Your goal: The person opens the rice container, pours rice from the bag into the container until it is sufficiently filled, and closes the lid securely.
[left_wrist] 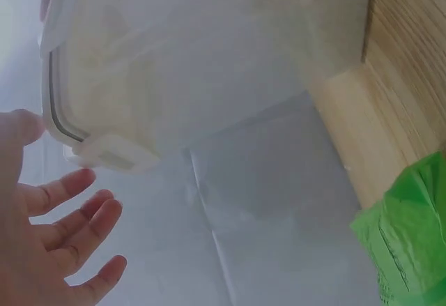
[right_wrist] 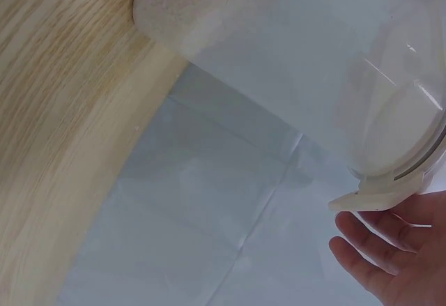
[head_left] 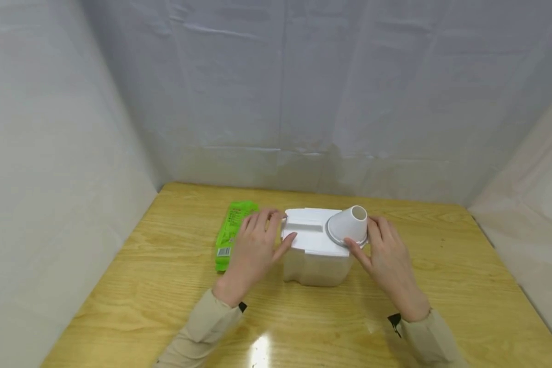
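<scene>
A clear plastic storage box (head_left: 317,269) with a white lid (head_left: 303,237) stands upright on the table. Grainy pinkish-brown contents (right_wrist: 191,3) show low through its wall in the right wrist view. A white tapered cup (head_left: 347,225) sits narrow end up on the lid's right part. At the lid's left end is my left hand (head_left: 257,243), its thumb touching the rim and its fingers spread near a side latch (left_wrist: 115,153). My right hand (head_left: 388,255) is at the right end, fingers touching another latch (right_wrist: 380,193) that sticks outward, thumb near the cup's base.
A bright green printed packet (head_left: 232,230) lies on the wooden table (head_left: 165,291) just left of the box, partly behind my left hand. Pale sheeting hangs behind the table (head_left: 280,102) and along both sides.
</scene>
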Tool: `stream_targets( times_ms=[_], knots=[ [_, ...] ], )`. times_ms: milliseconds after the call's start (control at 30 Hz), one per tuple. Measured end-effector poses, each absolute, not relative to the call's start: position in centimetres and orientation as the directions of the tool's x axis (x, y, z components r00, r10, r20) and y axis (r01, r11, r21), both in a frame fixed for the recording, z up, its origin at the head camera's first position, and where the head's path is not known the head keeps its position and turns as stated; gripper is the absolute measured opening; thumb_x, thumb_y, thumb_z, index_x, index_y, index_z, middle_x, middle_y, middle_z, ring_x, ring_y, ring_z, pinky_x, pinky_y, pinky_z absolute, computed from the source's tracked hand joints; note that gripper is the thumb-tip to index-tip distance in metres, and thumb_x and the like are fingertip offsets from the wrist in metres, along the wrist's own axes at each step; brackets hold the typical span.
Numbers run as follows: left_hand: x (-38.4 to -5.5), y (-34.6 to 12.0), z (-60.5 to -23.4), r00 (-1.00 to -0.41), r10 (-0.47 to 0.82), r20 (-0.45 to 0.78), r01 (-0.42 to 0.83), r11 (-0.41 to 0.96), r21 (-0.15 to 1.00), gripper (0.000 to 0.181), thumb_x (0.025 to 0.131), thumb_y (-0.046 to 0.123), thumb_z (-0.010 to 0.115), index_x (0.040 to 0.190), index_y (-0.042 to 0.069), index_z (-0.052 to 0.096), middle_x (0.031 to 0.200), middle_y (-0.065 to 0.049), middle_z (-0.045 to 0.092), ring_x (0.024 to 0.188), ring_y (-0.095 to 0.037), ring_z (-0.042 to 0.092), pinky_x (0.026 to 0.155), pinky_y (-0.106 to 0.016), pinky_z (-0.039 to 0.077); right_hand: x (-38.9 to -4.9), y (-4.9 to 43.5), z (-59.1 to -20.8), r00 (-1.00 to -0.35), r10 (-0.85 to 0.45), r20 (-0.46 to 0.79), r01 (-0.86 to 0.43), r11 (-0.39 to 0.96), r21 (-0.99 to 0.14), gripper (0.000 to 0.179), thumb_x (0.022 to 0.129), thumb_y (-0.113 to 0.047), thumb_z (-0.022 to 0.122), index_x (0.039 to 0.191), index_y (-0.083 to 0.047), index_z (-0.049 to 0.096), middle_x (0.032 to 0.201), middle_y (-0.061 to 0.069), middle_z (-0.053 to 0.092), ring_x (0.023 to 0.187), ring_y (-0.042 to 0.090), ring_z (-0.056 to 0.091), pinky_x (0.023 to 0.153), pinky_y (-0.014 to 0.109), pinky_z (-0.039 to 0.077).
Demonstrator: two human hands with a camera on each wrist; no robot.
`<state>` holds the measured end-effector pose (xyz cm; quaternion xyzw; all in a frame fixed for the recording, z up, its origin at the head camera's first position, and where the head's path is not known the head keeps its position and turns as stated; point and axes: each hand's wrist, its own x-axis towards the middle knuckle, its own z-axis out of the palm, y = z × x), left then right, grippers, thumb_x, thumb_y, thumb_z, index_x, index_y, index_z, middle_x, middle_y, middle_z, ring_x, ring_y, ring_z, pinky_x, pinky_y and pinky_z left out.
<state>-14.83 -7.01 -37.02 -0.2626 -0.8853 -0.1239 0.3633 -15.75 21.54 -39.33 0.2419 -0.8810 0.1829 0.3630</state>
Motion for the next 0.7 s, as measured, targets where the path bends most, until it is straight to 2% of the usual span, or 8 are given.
stream_targets(
  times_ms=[100, 267, 400, 500, 700],
  knots=[
    [-14.9, -6.4, -37.0, -0.582, 0.395, 0.711, 0.576, 0.817, 0.017, 0.046, 0.100, 0.042, 0.059, 0.125, 0.003, 0.061, 0.122, -0.015, 0.064, 0.109, -0.033, 0.063, 0.096, -0.048, 0.051, -15.8, 21.6, -39.3, -0.622, -0.293, 0.726, -0.557, 0.818, -0.147, 0.085, 0.101, -0.068, 0.035, 0.113, 0.013, 0.060, 0.109, 0.026, 0.058, 0.093, 0.041, 0.058, 0.074, 0.052, 0.054],
    [-15.2, -5.2, -37.2, -0.552, 0.433, 0.712, 0.616, 0.788, -0.002, 0.058, 0.107, 0.053, 0.036, 0.133, 0.006, 0.060, 0.132, -0.013, 0.062, 0.115, -0.032, 0.060, 0.102, -0.048, 0.047, -15.8, 21.5, -39.3, -0.630, -0.288, 0.721, -0.551, 0.820, -0.154, 0.086, 0.100, -0.069, 0.034, 0.113, 0.012, 0.060, 0.110, 0.026, 0.058, 0.094, 0.041, 0.058, 0.075, 0.052, 0.054],
    [-15.1, -4.3, -37.6, -0.556, 0.460, 0.692, 0.625, 0.780, -0.015, 0.070, 0.107, 0.058, 0.020, 0.140, 0.008, 0.056, 0.141, -0.011, 0.058, 0.127, -0.030, 0.055, 0.109, -0.051, 0.042, -15.8, 21.5, -39.4, -0.619, -0.292, 0.729, -0.553, 0.821, -0.141, 0.086, 0.101, -0.069, 0.034, 0.112, 0.012, 0.060, 0.109, 0.026, 0.058, 0.094, 0.041, 0.058, 0.075, 0.052, 0.054],
    [-15.0, -3.9, -38.0, -0.578, 0.464, 0.671, 0.619, 0.785, -0.010, 0.073, 0.107, 0.060, 0.017, 0.143, 0.009, 0.054, 0.144, -0.010, 0.056, 0.133, -0.030, 0.050, 0.112, -0.053, 0.039, -15.8, 21.4, -39.4, -0.608, -0.299, 0.735, -0.556, 0.821, -0.126, 0.086, 0.101, -0.068, 0.034, 0.111, 0.013, 0.061, 0.108, 0.026, 0.058, 0.093, 0.041, 0.059, 0.075, 0.053, 0.054],
    [-14.9, -3.6, -38.5, -0.609, 0.452, 0.652, 0.604, 0.797, 0.012, 0.070, 0.107, 0.058, 0.018, 0.146, 0.011, 0.051, 0.146, -0.010, 0.053, 0.136, -0.031, 0.046, 0.112, -0.056, 0.037, -15.8, 21.4, -39.3, -0.607, -0.299, 0.737, -0.558, 0.820, -0.126, 0.086, 0.101, -0.068, 0.034, 0.111, 0.014, 0.060, 0.108, 0.027, 0.059, 0.093, 0.042, 0.059, 0.076, 0.053, 0.054]
  ],
)
